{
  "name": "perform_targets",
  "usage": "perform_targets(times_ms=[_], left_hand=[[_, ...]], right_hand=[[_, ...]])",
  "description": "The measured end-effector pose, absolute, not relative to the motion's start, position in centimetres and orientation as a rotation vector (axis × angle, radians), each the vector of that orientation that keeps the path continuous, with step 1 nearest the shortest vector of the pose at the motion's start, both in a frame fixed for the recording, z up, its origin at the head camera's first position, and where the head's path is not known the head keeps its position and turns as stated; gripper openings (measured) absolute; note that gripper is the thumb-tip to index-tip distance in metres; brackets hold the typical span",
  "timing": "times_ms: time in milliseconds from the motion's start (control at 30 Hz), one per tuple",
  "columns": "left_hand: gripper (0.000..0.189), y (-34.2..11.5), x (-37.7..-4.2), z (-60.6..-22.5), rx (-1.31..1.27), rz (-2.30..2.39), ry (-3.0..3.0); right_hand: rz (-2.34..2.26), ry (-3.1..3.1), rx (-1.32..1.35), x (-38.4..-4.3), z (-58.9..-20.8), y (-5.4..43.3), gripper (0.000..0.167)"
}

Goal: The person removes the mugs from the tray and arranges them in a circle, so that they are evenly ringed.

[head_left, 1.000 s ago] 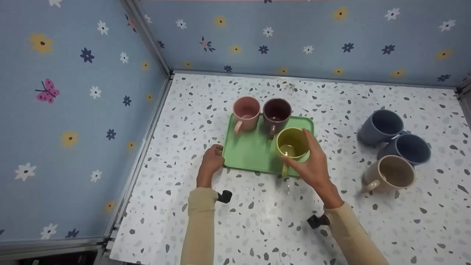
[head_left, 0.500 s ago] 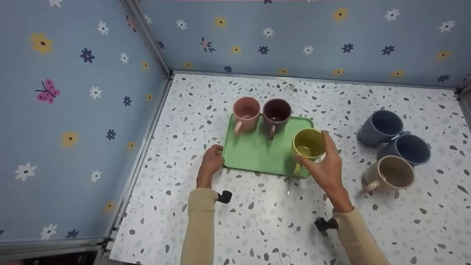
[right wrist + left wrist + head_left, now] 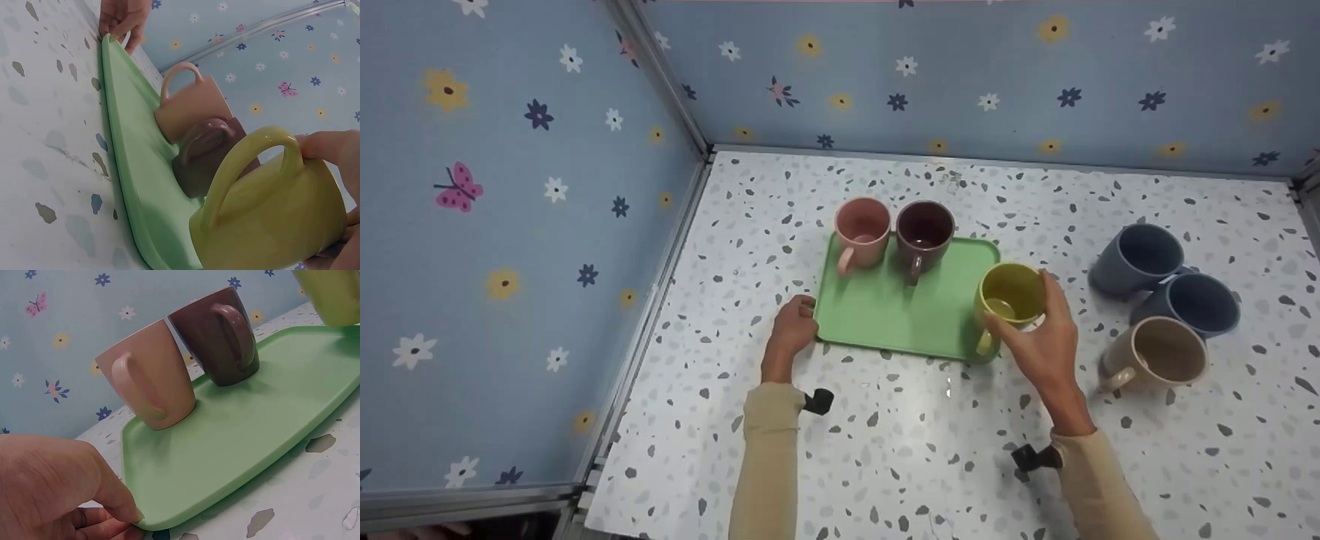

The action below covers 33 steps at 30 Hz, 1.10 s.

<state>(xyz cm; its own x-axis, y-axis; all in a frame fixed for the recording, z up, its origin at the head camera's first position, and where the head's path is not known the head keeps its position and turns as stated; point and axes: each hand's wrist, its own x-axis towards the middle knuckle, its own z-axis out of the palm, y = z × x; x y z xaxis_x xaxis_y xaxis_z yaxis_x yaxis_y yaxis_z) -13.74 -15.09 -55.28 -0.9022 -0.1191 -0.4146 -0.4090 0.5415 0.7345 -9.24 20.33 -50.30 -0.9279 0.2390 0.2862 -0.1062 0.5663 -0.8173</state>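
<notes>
Head view: right hand (image 3: 1046, 349) pinches yellow mug (image 3: 1009, 296) over green tray (image 3: 896, 319)
Left hand (image 3: 795, 325): pinches tray's near left corner
Tray's back: pink mug (image 3: 864, 238) beside maroon mug (image 3: 924, 238)

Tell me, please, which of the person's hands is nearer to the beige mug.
Right. The right hand, gripping the yellow mug, is just left of the beige mug; the left hand is farther off, holding the near left corner of the green tray.
</notes>
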Motion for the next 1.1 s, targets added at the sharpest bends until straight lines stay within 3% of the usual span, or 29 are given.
perform_targets(times_ms=[1100], left_hand=[[0.057, -14.8, -13.8, -55.1, -0.470, 1.279, 2.436]], right_hand=[[1.298, -2.488, -0.460, -8.0, -51.0, 24.6, 0.098]])
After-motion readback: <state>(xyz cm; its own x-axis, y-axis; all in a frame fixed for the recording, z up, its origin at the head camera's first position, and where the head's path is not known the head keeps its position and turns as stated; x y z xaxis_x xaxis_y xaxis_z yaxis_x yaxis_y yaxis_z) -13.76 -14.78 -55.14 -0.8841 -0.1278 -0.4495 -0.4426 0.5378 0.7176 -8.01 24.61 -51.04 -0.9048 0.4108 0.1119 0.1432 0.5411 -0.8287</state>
